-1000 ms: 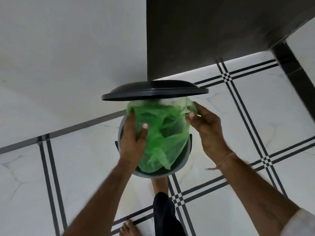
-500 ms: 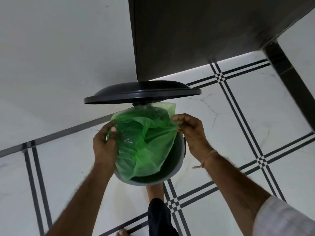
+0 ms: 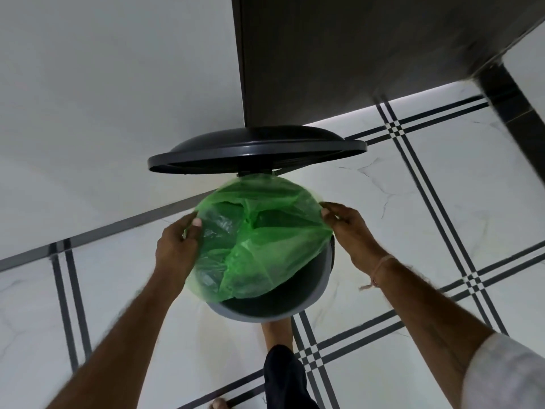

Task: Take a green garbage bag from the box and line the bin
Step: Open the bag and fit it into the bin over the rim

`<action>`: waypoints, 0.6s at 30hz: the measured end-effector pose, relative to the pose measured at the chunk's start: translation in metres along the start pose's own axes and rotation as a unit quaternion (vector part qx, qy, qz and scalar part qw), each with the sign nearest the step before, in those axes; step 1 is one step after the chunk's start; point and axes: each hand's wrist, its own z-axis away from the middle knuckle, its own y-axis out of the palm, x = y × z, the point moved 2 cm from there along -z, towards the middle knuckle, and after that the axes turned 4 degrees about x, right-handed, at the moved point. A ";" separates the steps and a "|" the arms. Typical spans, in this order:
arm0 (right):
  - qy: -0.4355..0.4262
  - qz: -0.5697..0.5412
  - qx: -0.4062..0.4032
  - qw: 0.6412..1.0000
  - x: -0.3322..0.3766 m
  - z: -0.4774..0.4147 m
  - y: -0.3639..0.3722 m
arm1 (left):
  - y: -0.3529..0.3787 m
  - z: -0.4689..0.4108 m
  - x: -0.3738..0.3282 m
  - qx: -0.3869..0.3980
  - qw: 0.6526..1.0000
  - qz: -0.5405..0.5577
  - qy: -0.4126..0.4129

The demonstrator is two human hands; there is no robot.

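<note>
A round grey pedal bin [image 3: 306, 302] stands on the floor below me, its dark lid [image 3: 256, 150] tipped up behind it. A thin green garbage bag [image 3: 259, 240] is spread across the bin's mouth, covering the back and both sides of the rim. The near part of the rim is bare, with the dark inside showing. My left hand [image 3: 178, 249] pinches the bag's edge at the left side of the bin. At the right side, my right hand [image 3: 351, 231] grips the bag's edge. No box is in view.
White marble floor with black line patterns [image 3: 395, 128] surrounds the bin. A white wall [image 3: 103, 84] is behind on the left, a dark cabinet side [image 3: 339, 54] behind on the right. My foot [image 3: 277, 332] sits at the bin's near base.
Both hands moved apart to the bin's sides, stretching the bag from a bunched heap into a wide opening over the rim. The view shifted slightly.
</note>
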 end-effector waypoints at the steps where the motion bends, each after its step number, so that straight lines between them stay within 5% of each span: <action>1: -0.004 -0.001 0.003 1.000 -0.006 0.005 -0.002 | -0.002 0.006 0.002 0.002 1.000 -0.003 -0.003; 5: -0.013 -0.054 -0.016 0.998 -0.016 0.028 -0.003 | -0.004 0.028 0.016 -0.012 0.998 0.069 0.000; 11: 0.074 -0.118 -0.195 0.971 -0.032 0.048 0.011 | 0.019 0.088 0.048 -0.081 0.960 0.249 -0.099; 18: 0.205 -0.253 -0.133 0.936 -0.022 0.065 0.005 | 0.037 0.112 0.073 -0.021 0.869 0.451 -0.201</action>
